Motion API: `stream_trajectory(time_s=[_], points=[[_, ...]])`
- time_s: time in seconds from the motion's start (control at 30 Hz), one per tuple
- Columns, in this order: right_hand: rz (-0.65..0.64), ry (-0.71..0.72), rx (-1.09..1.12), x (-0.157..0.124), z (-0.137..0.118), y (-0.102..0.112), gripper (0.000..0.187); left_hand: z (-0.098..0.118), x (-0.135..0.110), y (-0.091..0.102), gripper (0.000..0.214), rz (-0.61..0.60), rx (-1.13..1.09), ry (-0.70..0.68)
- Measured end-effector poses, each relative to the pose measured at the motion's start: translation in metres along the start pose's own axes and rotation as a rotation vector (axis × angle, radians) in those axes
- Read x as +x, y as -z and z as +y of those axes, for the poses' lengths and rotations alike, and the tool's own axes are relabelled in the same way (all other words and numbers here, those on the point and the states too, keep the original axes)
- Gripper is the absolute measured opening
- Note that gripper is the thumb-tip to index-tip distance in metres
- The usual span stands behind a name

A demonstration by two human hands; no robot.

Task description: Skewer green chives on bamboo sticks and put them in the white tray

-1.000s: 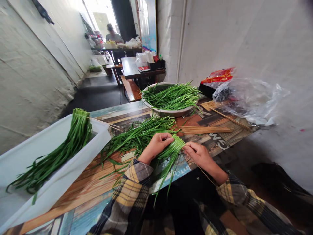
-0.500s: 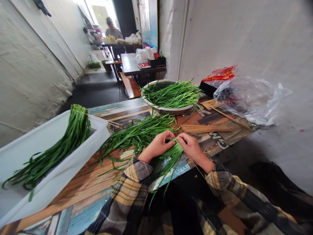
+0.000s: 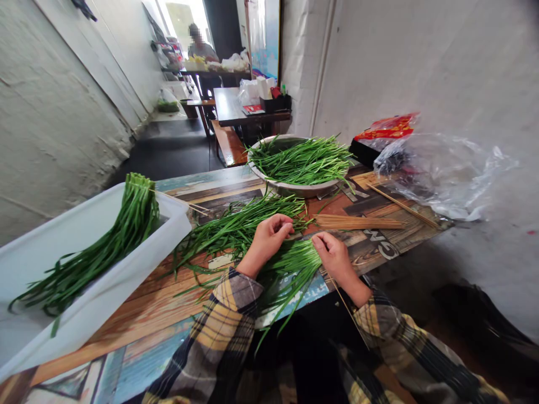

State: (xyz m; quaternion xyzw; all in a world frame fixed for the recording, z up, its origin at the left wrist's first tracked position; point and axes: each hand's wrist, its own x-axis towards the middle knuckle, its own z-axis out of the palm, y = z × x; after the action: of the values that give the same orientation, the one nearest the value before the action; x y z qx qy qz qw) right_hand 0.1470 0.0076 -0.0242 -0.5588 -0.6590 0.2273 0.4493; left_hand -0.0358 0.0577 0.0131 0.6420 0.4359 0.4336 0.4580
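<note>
My right hand (image 3: 336, 259) is closed at the pale ends of a bunch of garlic chives (image 3: 297, 262), whose leaves fan out to the left and over the table edge. A thin wooden skewer (image 3: 343, 300) sticks out below this hand, toward my body. My left hand (image 3: 270, 238) hovers just left of it, fingers curled together; what they pinch, if anything, is too small to make out. Behind the left hand lies a loose pile of garlic chives (image 3: 236, 224). Another bunch of chives on skewers (image 3: 137, 210) hangs over the rim of a white plastic tub (image 3: 168, 235).
A metal bowl (image 3: 280, 187) heaped with chives stands at the table's back. Bare skewers (image 3: 357, 222) lie to the right, with a longer stick (image 3: 400, 205) and a clear plastic bag (image 3: 450, 174) beyond. Another person (image 3: 202, 47) is at a far table.
My hands were together at the chive ends. The left hand has drawn away to the left and up, while the right stays with the bunch.
</note>
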Motion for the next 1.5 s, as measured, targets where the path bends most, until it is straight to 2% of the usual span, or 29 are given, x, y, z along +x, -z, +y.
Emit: stream_trajectory(time_s=[0.3,0.47,0.57,0.77,0.9,1.07,1.17,1.3,1.4,1.5], points=[[0.032,0.051,-0.085,-0.001,-0.002,0.001,0.033,-0.001,0.001,0.002,0.018,0.027,0.059,-0.011],[0.043,0.032,-0.082,-0.011,-0.003,0.006,0.031,-0.001,0.001,0.002,0.017,0.054,0.21,-0.091],[0.062,0.014,-0.088,-0.02,-0.004,0.008,0.029,-0.001,0.0,0.002,0.016,0.054,0.367,-0.185],[0.075,0.095,-0.127,-0.031,-0.007,0.007,0.026,-0.005,-0.006,-0.002,0.016,-0.154,0.644,-0.341],[0.047,0.196,-0.114,-0.035,-0.008,0.008,0.023,-0.006,-0.008,-0.003,0.013,-0.208,0.808,-0.359],[0.041,0.218,-0.094,-0.034,-0.009,0.008,0.021,-0.008,-0.006,-0.006,0.007,-0.29,0.899,-0.391],[0.046,0.178,-0.085,-0.031,-0.009,0.007,0.023,-0.007,-0.004,-0.007,0.008,-0.24,0.847,-0.401],[0.044,0.08,-0.061,-0.025,-0.007,0.006,0.024,-0.006,-0.003,-0.01,0.008,-0.146,0.581,-0.31],[0.032,0.039,-0.024,-0.022,-0.005,0.005,0.024,-0.005,-0.004,-0.014,0.007,-0.154,0.413,-0.214],[0.034,0.023,0.011,-0.02,-0.004,0.005,0.023,-0.003,-0.007,-0.019,0.011,-0.165,0.334,-0.199]])
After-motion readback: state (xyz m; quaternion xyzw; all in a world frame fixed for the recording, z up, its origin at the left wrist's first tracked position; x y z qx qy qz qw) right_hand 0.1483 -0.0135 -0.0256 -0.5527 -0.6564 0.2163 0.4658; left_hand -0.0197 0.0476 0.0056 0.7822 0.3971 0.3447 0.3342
